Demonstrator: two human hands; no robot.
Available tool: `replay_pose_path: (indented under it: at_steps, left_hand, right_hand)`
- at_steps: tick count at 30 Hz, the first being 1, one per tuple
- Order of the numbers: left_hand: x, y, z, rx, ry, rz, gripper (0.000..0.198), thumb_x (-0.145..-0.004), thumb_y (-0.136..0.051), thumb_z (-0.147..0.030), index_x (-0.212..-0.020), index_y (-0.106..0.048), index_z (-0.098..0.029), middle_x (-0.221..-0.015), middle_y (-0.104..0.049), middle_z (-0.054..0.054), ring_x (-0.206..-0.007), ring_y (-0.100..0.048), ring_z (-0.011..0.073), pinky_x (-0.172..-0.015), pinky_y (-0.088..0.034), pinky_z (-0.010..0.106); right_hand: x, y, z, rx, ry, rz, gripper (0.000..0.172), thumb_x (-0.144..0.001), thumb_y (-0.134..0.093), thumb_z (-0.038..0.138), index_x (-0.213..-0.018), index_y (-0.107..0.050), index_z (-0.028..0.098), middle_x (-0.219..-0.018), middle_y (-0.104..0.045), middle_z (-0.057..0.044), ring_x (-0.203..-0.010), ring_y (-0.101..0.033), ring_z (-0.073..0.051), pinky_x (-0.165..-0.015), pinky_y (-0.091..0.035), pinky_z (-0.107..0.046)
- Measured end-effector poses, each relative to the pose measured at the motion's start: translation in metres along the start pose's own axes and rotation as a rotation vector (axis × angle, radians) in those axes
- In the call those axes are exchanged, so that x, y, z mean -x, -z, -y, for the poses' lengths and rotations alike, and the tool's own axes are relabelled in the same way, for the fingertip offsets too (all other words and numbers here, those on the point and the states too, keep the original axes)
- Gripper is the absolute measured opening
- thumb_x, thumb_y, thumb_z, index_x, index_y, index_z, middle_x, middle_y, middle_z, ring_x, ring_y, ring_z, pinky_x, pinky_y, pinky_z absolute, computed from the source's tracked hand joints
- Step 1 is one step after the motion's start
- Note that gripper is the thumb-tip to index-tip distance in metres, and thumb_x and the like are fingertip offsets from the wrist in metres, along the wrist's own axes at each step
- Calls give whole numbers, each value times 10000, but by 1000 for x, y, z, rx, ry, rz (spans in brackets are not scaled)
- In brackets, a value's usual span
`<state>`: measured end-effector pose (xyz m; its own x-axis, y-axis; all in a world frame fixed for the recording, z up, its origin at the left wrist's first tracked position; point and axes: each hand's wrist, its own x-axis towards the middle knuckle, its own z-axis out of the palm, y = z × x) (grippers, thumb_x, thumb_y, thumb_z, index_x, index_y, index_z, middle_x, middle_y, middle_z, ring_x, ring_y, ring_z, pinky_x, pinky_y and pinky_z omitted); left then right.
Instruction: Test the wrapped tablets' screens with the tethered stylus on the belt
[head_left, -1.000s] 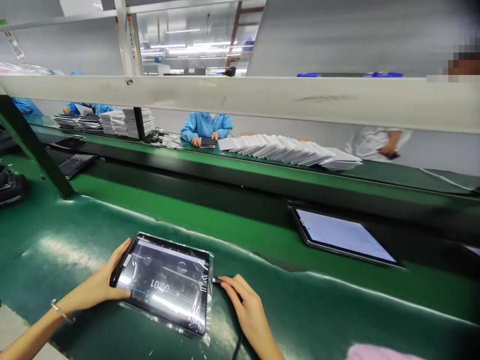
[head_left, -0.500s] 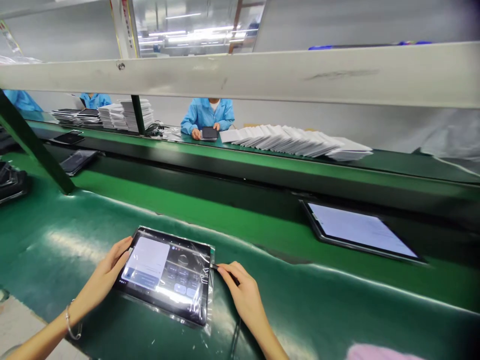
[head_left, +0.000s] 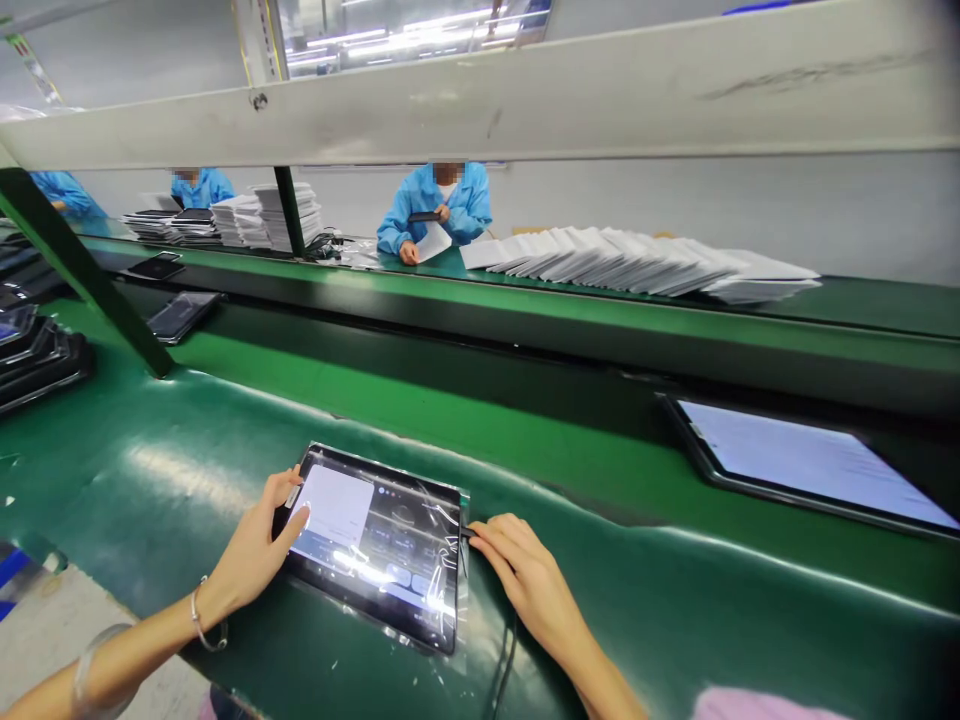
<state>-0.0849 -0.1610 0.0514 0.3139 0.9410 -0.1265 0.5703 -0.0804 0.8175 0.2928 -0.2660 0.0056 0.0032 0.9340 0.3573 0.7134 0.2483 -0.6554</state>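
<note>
1 tablet [head_left: 382, 548] | left hand [head_left: 259, 548] gripping its edge | right hand [head_left: 531, 580] pinching 1 plug [head_left: 467, 532], opposite edge

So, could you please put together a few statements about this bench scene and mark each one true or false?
1. The left hand holds one end of a tablet. True.
2. The tablet's screen is completely dark. False: it is lit, with a pale panel showing.
3. The right hand pinches a plug at the tablet's side edge. True.
4. A silver bracelet circles the right wrist. False: the silver bracelet is on the left one.
5. A second tablet, farther to the right, shows a pale screen. True.
</note>
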Motion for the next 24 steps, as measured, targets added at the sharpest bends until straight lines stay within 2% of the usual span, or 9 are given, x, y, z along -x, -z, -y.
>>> replay_pose_path:
  at_steps: [2,3,6,8,10,12,15,20,24]
  left_hand:
    - [0,1,-7,-88,-22,30,521,-985,-542,-540,-1428,-390,-312,-1550,-567,82,-1469,-502,326,-1223,-402,511]
    - [-1,1,-10,-160,-71,24,572,-963,-587,-532,-1450,-392,-302,-1612,-493,97,-1538,-400,345,-1266,-334,555]
    - [-1,-8,-18,-382,-316,-56,726,-916,-700,-525,-1529,-370,-320,-1777,-86,72,-1635,29,387,-1306,-52,693]
    - [-2,-18,-25,-458,-425,-67,856,-905,-739,-550,-1598,-278,-352,-1775,108,61,-1611,166,414,-1269,2,762]
    - [-3,-27,-33,-501,-464,-16,999,-868,-789,-584,-1641,-191,-381,-1764,165,79,-1593,193,457,-1231,0,818]
    - [-4,-31,-42,-532,-466,22,1123,-827,-837,-589,-1665,-116,-392,-1769,119,105,-1591,166,481,-1212,-6,844]
    - [-4,-32,-50,-534,-447,-9,1223,-827,-845,-572,-1679,10,-377,-1775,51,116,-1605,121,461,-1225,-32,831]
    - [-2,-29,-50,-583,-483,-25,1243,-787,-879,-571,-1688,-45,-376,-1773,77,102,-1593,112,497,-1207,-45,848]
    - [-1,-26,-49,-567,-476,-28,1075,-872,-805,-548,-1683,-123,-368,-1770,125,79,-1593,117,493,-1205,-71,847]
  right_hand:
    - [2,-2,0,26,8,-17,314,-1079,-510,441,-1055,-741,230,-915,-730,-63,-851,-646,-246,-788,-500,-418]
    - [3,-3,0,37,11,-31,308,-1076,-518,442,-1054,-741,229,-918,-735,-62,-850,-652,-244,-778,-493,-416]
    - [6,-1,3,62,41,-86,275,-1066,-548,427,-1030,-744,237,-907,-745,-50,-842,-666,-236,-784,-467,-419]
    - [8,4,9,84,76,-127,244,-1063,-566,401,-1010,-747,247,-901,-756,-37,-834,-672,-227,-818,-448,-427]
    - [9,10,17,112,114,-169,225,-1063,-578,384,-989,-747,255,-889,-762,-23,-819,-672,-217,-845,-426,-431]
    - [9,15,27,134,144,-210,215,-1066,-582,364,-974,-742,253,-871,-757,-13,-810,-669,-207,-856,-406,-423]
    - [8,19,41,150,184,-241,179,-1065,-595,308,-965,-724,235,-848,-742,7,-808,-658,-183,-878,-384,-406]
    - [8,21,49,181,219,-246,100,-1048,-623,223,-984,-700,216,-850,-728,12,-829,-631,-178,-901,-351,-413]
    - [11,22,50,184,216,-240,92,-1048,-620,199,-991,-690,216,-859,-728,10,-831,-621,-181,-914,-337,-426]
